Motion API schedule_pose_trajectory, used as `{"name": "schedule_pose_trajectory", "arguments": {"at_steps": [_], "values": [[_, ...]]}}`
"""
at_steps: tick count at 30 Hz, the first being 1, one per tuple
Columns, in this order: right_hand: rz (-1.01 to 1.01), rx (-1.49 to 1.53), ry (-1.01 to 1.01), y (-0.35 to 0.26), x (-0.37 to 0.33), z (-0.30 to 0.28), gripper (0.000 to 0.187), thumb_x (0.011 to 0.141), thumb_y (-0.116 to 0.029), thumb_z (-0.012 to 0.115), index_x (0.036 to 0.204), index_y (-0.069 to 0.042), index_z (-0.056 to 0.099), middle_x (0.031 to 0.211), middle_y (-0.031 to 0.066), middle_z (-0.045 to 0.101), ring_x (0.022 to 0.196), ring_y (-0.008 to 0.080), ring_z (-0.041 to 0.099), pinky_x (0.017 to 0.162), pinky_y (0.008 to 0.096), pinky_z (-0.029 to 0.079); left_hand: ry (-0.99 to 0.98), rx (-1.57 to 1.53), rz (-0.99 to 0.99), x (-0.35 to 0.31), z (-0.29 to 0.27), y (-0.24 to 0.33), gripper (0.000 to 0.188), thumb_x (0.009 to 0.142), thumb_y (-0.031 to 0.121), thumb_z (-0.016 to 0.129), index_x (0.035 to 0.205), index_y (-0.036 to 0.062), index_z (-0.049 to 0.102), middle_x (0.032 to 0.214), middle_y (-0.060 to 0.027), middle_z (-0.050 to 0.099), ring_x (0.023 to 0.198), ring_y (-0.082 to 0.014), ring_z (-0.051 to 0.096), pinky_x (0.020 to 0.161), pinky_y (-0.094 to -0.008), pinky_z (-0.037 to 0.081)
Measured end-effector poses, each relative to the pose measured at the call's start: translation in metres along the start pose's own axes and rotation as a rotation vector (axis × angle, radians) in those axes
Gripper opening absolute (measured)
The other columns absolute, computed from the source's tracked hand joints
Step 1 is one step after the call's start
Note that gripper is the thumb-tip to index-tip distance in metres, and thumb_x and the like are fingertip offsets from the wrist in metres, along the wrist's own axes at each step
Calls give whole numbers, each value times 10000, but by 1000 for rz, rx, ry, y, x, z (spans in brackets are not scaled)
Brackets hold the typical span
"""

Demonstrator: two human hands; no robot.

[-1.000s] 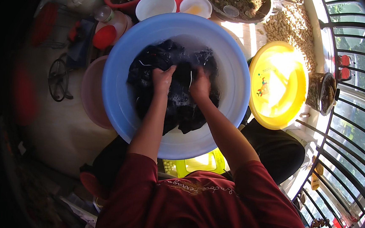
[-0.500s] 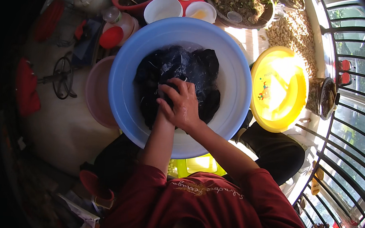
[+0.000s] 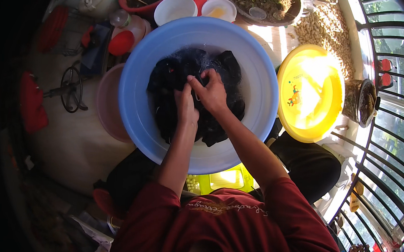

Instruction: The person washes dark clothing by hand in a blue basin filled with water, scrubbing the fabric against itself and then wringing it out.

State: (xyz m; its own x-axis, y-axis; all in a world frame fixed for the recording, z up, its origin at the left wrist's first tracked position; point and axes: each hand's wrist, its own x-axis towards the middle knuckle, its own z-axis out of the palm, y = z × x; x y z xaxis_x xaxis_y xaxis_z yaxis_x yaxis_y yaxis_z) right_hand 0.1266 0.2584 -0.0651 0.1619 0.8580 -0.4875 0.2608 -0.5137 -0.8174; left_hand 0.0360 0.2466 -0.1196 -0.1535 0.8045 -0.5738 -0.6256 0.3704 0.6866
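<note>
The fingertips of the left hand (image 3: 185,107) sink into the dark wet cloth (image 3: 192,95) and cannot be seen; the right hand (image 3: 210,93) covers part of that cloth; the pink basin (image 3: 109,105) lies half under the blue basin (image 3: 141,122); the red tub (image 3: 135,2) is cut off by the top edge; the left margin is too dark to read.

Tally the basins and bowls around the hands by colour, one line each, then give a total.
Blue basin, holding the dark wet cloth that both hands grip: 1
Yellow basin: 1
Pink basin: 1
White bowls: 2
Total: 5
</note>
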Motion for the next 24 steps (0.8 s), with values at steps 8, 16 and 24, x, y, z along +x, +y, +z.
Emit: {"name": "schedule_pose_trajectory", "arguments": {"at_steps": [8,16,24], "values": [[-179,-364,294,71,17,10,220,814,-273,608,941,-94,604,1116,202,496,986,396,524,785,465,459,46,299,189,37,-15,-14,419,733,13,704,1110,-19,525,1067,-101,594,936,-199,585,846,-325,462],[-253,99,201,35,12,-24,253,835,-172,591,945,56,587,1108,148,531,1031,262,528,875,328,411,-8,-214,-326,39,2,25,314,820,217,661,1049,11,603,993,-85,638,886,-207,611,861,-342,473],[-726,-227,116,-20,-68,9,179,708,-129,596,809,-6,515,987,133,512,882,341,525,729,415,463,-321,-34,-101,-20,-11,11,217,939,299,385,1043,141,492,1017,-43,512,942,-166,506,892,-316,413]]}}
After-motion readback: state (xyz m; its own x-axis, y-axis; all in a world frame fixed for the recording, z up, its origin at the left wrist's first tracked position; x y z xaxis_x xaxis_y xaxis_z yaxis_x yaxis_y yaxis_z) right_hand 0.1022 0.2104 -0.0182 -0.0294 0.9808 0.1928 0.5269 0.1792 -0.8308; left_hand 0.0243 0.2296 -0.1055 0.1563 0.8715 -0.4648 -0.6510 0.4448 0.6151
